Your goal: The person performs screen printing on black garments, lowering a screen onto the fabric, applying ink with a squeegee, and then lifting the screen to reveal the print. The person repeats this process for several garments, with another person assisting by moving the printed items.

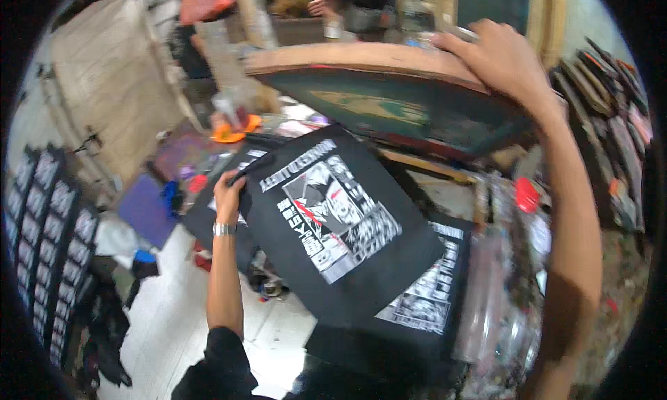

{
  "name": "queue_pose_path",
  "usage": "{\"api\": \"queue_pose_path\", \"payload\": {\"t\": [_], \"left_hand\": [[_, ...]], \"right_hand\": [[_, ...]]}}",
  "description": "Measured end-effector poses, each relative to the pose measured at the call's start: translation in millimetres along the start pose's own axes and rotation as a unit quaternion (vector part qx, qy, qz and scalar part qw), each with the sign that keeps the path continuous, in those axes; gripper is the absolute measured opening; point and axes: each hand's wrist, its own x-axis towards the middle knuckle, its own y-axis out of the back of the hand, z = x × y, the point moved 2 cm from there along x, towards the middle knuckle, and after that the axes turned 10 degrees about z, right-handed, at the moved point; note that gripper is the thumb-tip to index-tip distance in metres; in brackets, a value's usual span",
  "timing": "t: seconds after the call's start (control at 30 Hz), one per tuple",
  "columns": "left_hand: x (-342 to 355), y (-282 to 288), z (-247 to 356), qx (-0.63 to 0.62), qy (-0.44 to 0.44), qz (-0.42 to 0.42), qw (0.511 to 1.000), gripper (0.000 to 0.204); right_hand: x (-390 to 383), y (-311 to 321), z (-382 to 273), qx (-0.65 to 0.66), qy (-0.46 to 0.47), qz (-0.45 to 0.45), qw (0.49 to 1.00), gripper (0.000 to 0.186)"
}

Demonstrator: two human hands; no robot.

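With my left hand [228,195] closed on its upper left corner, a black fabric panel [410,243] hangs tilted in front of me. White, grey and red artwork covers its middle. Beneath its lower right side lies another black printed panel [455,261], partly covered. Along the top, a wooden-edged printing screen [389,58] is tilted up, its dark green mesh side facing down. My right hand [497,56] is wrapped over the right part of that wooden edge. The fingers on its far side are partly hidden.
Rows of printed black pieces [45,233] stand at the left. Clear plastic bottles [486,299] and a red lid [526,194] crowd the right side. An orange container [235,129] sits beyond the panel. Another person [361,14] is at the top, behind the screen.
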Motion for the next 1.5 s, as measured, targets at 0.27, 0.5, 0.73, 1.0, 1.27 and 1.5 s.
{"api": "queue_pose_path", "payload": {"t": [0.27,0.5,0.73,1.0,1.27,1.5], "left_hand": [[-134,223,-63,0.151,0.173,0.191,0.954,0.033],[-409,-57,65,0.007,-0.263,-0.572,0.777,0.046],[-450,-103,52,0.079,-0.346,-0.581,0.732,0.057],[-326,-45,0,0.307,-0.315,-0.533,0.722,0.068],[-323,-37,-9,0.323,-0.31,-0.548,0.707,0.079],[-323,-35,-12,0.324,-0.315,-0.551,0.701,0.079]], "right_hand": [[0,-44,6,-0.068,0.078,-0.057,0.993,0.03],[-13,-48,17,-0.094,0.153,-0.036,0.983,0.037],[-1,-7,-29,-0.06,0.004,-0.125,0.99,0.059],[0,3,-25,0.034,-0.049,-0.068,0.996,0.072],[23,-25,-27,-0.018,-0.037,-0.098,0.994,0.074],[19,-22,-26,0.032,-0.035,-0.087,0.995,0.068]]}}
